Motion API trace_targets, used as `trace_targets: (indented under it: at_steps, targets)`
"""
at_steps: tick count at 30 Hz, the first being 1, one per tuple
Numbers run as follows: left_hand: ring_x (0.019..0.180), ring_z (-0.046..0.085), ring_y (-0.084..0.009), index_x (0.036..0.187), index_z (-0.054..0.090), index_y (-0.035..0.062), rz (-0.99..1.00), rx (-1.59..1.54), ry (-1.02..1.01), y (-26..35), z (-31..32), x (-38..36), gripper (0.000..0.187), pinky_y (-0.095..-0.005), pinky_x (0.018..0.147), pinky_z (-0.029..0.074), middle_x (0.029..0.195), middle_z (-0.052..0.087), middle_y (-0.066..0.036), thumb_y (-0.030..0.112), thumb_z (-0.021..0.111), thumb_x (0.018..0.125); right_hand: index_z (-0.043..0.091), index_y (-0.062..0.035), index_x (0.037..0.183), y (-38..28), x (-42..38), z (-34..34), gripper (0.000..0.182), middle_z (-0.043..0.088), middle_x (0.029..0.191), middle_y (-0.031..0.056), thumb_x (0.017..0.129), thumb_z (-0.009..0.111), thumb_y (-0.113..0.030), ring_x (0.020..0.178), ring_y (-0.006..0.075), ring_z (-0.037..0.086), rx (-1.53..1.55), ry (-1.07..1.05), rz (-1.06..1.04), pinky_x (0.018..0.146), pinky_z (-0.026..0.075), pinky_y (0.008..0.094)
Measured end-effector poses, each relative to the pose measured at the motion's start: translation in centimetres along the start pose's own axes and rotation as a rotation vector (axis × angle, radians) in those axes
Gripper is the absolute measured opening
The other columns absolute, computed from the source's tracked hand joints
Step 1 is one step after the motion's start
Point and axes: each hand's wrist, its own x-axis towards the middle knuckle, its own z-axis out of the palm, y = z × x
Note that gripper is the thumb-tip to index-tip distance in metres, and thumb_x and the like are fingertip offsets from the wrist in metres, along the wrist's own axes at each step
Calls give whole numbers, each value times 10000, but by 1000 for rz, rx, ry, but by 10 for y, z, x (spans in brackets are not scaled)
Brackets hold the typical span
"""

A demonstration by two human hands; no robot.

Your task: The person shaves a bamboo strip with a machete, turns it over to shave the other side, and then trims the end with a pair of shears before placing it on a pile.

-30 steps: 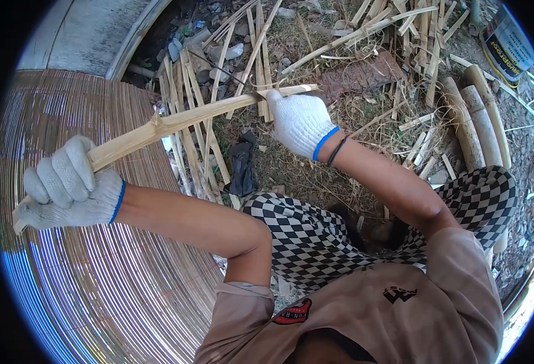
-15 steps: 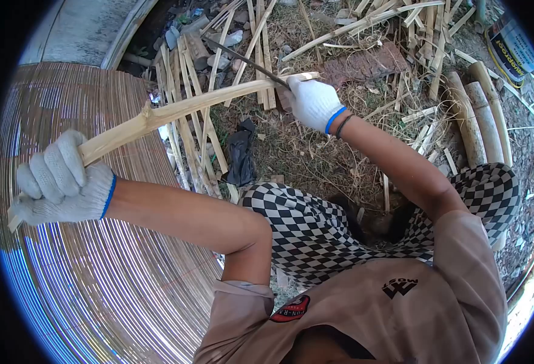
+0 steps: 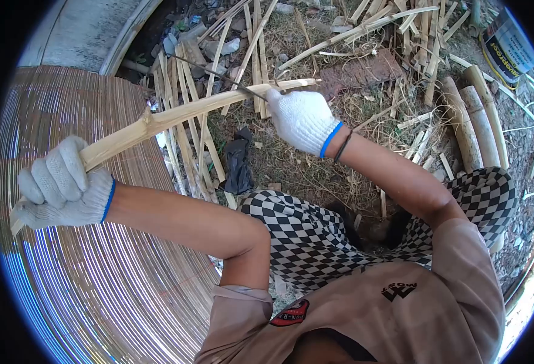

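Observation:
A long pale bamboo strip (image 3: 188, 110) runs from the lower left up to the centre, with a knot near its middle. My left hand (image 3: 65, 182), in a white knit glove with a blue cuff, is wrapped round its lower end. My right hand (image 3: 303, 121), gloved the same way, is closed on the handle end of a long dark blade (image 3: 218, 74). The blade crosses the strip near its far end and points to the upper left. A thin shaving curls up beside the blade. The handle is hidden inside the glove.
A slatted mat (image 3: 97, 255) spreads at the left. Cut strips (image 3: 258, 54) lie on the ground ahead, near a brick slab (image 3: 364, 71) and a black plastic piece (image 3: 238, 161). Bamboo poles (image 3: 463, 124) and a labelled bucket (image 3: 508, 51) are at the right.
My right hand has moved left and slightly down with the blade, which has slid back along the strip. A shaving now shows at the blade. My left hand has hardly moved.

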Motion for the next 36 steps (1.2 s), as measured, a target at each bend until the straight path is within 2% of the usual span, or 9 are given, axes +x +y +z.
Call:
trace_targets:
  at_steps: [8, 9, 13, 14, 17, 23, 26, 31, 36]
  targets:
    - [314, 406, -56, 570, 413, 220, 40, -45, -73, -6, 0, -3, 441, -238, 339, 410, 417, 435, 52, 394, 562, 946, 608, -14, 1083, 63, -4, 56, 252, 732, 844, 205, 891, 600, -177, 828, 386, 732, -26, -149, 253, 674, 576, 494]
    - [314, 405, -56, 575, 411, 220, 42, -47, -69, -6, 3, -4, 441, -239, 338, 409, 418, 436, 52, 398, 565, 948, 596, -21, 1056, 62, -6, 62, 212, 693, 725, 204, 972, 559, -212, 707, 406, 707, -6, -8, 177, 609, 557, 500]
    - [309, 393, -56, 585, 397, 221, 10, -26, -44, -5, 4, 2, 470, -237, 335, 404, 412, 426, 53, 453, 568, 956, 588, -46, 1039, 12, -14, 21, 180, 668, 667, 188, 978, 575, -214, 608, 391, 681, 59, 51, 112, 546, 529, 495]
    - [308, 390, -57, 583, 395, 221, 1, -21, -41, -5, 3, 4, 479, -238, 333, 399, 409, 422, 52, 470, 560, 958, 577, -16, 1076, 7, -18, 20, 220, 671, 655, 182, 891, 589, -134, 639, 383, 705, 56, 25, 96, 559, 545, 488]
    - [303, 375, -60, 574, 386, 223, -10, 26, -11, -3, 5, 0, 505, -241, 326, 380, 402, 405, 50, 508, 535, 963, 583, -23, 1108, 75, -21, 84, 214, 735, 806, 185, 923, 564, -128, 753, 375, 737, -21, -99, 359, 644, 575, 485]
    - [299, 323, -65, 568, 363, 231, 55, 52, 1, -10, 11, 7, 534, -240, 318, 332, 406, 364, 57, 517, 453, 1009, 678, -15, 1028, 96, -9, 83, 300, 732, 981, 268, 945, 564, -279, 955, 396, 731, 22, -191, 463, 811, 587, 502]
    - [294, 318, -58, 562, 369, 230, 108, 259, 179, 6, 13, 1, 533, -235, 308, 323, 402, 363, 59, 484, 430, 1027, 668, -15, 1057, 97, -20, 80, 325, 724, 957, 274, 972, 531, -297, 941, 397, 729, 250, -205, 500, 799, 586, 509]
    - [283, 336, -56, 551, 384, 231, 69, 208, 178, 19, 27, -1, 529, -227, 294, 336, 401, 389, 60, 453, 438, 1028, 635, -33, 1080, 80, -51, 78, 271, 692, 727, 221, 999, 543, -274, 687, 427, 694, 101, -59, 398, 638, 556, 526]
    - [274, 366, -59, 538, 386, 229, 17, 189, 117, 22, 27, 9, 529, -226, 287, 374, 386, 408, 62, 435, 457, 1020, 614, -47, 1075, 45, -37, 58, 246, 691, 720, 200, 1004, 549, -274, 679, 404, 697, 94, -9, 245, 604, 554, 510]
